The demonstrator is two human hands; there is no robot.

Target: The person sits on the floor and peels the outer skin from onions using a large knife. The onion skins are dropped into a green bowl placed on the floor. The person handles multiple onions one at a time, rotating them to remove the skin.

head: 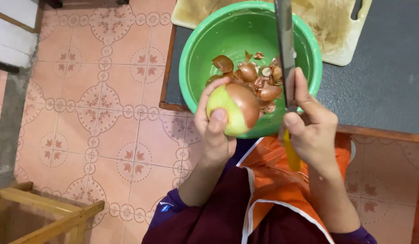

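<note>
We see a green bowl (205,40) already holding many brown skins (254,77). Above its near rim, our left hand (214,131) grips the onion (233,110), half peeled, brown skin remaining on one side. Our right hand (311,129) clasps the knife (285,49), blade up.

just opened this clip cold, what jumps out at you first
A half-peeled onion sits mid-frame in the left hand, over the near rim of a green bowl holding brown skins. The right hand grips a yellow-handled knife, blade pointing away, above an orange apron.
</note>
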